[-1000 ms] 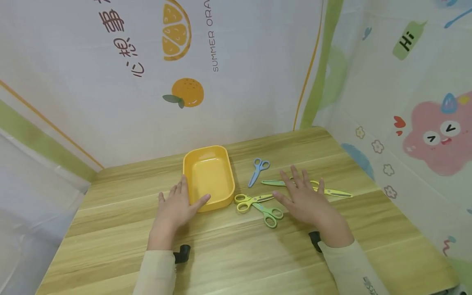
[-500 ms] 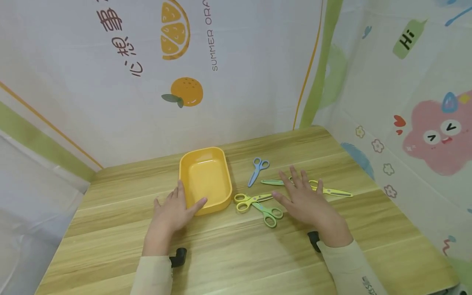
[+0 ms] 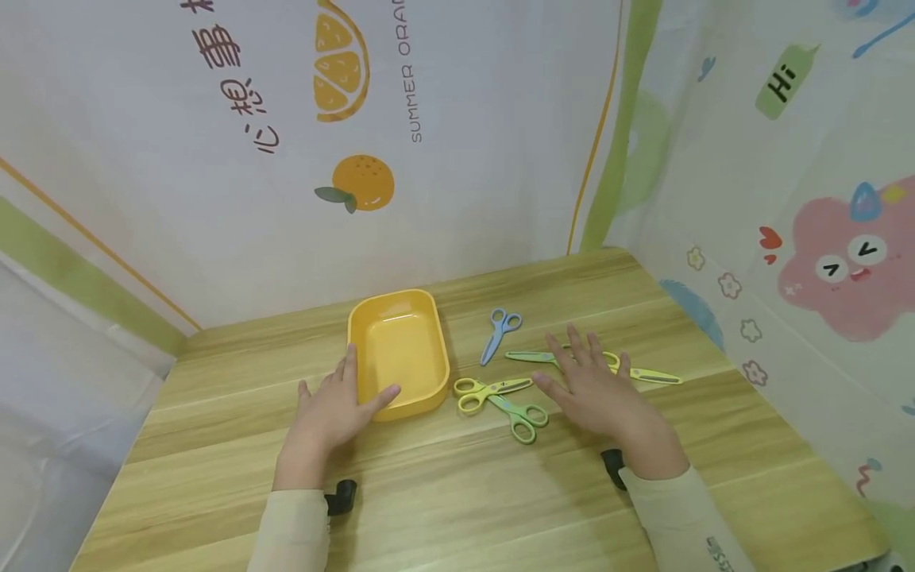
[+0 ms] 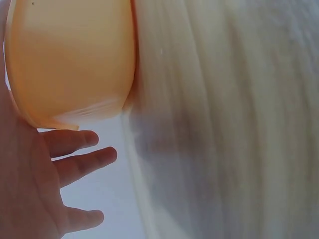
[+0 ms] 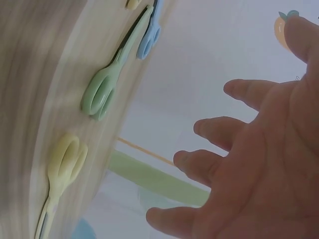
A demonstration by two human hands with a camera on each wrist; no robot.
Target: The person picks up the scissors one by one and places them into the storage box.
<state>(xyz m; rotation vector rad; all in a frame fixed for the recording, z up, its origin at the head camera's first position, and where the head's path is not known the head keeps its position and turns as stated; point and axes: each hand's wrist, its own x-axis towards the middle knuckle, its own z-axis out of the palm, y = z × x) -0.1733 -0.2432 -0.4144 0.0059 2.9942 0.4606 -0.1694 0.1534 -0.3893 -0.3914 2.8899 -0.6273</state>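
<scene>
My left hand (image 3: 332, 409) lies against the near-left corner of a yellow plastic tray (image 3: 400, 349), fingers straight along its side and thumb reaching over the front rim. In the left wrist view, the other fingers (image 4: 84, 167) are spread apart below the tray. My right hand (image 3: 596, 393) is spread palm down, apart from the scissors in the right wrist view. It partly hides green scissors (image 3: 527, 357) and yellow scissors (image 3: 656, 376) in the head view. Left of it, yellow scissors (image 3: 511, 386) cross over green scissors (image 3: 511, 409). Blue scissors (image 3: 492, 346) lie farther back.
The wood-grain table (image 3: 457, 492) meets a white printed curtain (image 3: 486, 199) at its back edge. Another printed sheet (image 3: 822, 334) hangs along the right side. Black camera mounts (image 3: 341, 498) show beside both wrists.
The tray has slid slightly left and toward me together with my left hand, mostly in the first half second. My right hand has hardly moved, and the scissors lie as before.
</scene>
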